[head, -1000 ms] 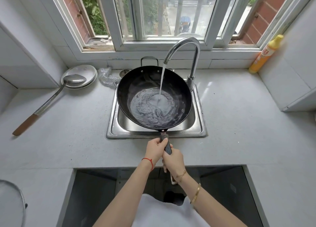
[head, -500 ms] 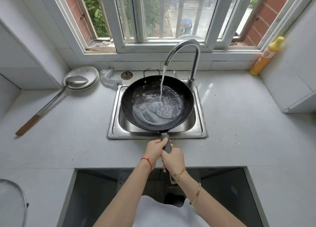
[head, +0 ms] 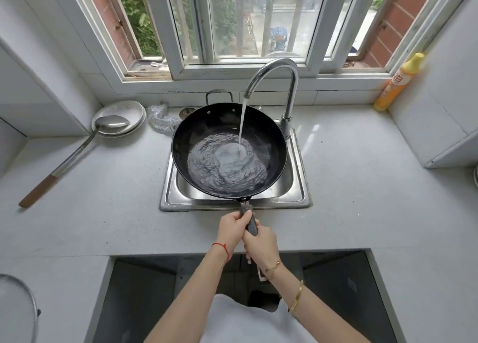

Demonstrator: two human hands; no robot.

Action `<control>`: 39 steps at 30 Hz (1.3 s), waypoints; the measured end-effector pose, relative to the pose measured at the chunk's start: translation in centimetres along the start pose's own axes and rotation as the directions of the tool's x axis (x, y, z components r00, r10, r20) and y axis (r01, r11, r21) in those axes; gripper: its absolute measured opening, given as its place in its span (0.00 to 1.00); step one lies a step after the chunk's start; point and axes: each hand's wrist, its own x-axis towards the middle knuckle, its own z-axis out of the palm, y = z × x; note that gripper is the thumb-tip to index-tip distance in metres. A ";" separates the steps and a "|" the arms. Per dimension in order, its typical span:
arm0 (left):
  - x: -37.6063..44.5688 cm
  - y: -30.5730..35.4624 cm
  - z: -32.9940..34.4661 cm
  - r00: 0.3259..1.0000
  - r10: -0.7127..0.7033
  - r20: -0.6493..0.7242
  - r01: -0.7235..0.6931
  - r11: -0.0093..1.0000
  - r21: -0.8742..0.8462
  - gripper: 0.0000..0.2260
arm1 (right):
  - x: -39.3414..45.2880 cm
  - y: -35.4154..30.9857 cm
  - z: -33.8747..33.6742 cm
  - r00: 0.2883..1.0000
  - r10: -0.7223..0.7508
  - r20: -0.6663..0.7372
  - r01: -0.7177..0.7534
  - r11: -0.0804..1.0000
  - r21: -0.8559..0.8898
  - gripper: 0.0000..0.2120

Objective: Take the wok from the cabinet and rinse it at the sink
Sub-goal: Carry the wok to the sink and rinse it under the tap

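Over the sink (head: 301, 200), both hands are gripping the wok (head: 207, 135) by its handle, left hand (head: 231, 227) ahead of right hand (head: 261, 244), while the tap (head: 289, 89) is pouring water into it.

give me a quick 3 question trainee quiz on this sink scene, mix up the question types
1. True or false: both hands grip the handle of the wok.
2. Multiple choice: where does the stream from the faucet land? A) straight into the sink basin B) in the water pooled inside the wok C) on the counter
3. Fill in: the ladle has its bowl resting on a white ____ left of the sink.

Key
1. True: the left hand holds the handle nearer the wok, the right hand behind it.
2. B
3. plate
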 end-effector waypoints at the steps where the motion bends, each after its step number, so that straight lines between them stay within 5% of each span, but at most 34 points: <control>1: 0.0 0.0 -0.1 1.000 0.009 -0.015 -0.009 1.000 0.016 0.08 | 0.0 -0.1 0.0 1.000 0.018 0.017 -0.018 0.999 0.031 0.12; 11: -0.1 0.6 -0.3 0.998 0.012 -0.057 -0.011 1.000 0.020 0.10 | 0.5 -0.9 0.4 0.995 0.093 0.045 -0.096 0.993 0.063 0.10; 24: -0.2 0.1 0.4 0.993 -0.090 0.080 0.099 0.990 -0.106 0.10 | 0.0 0.2 0.1 0.998 0.013 -0.060 -0.016 0.999 -0.050 0.09; 33: -0.1 0.5 -0.1 1.000 -0.022 -0.010 0.022 0.999 -0.046 0.10 | 0.2 -0.3 0.7 0.998 -0.023 -0.053 0.022 0.999 -0.029 0.11; 39: -0.1 1.0 -0.3 0.997 0.047 -0.056 -0.045 0.998 0.039 0.09 | 0.5 -1.0 0.4 0.997 0.074 0.033 -0.077 0.993 0.094 0.11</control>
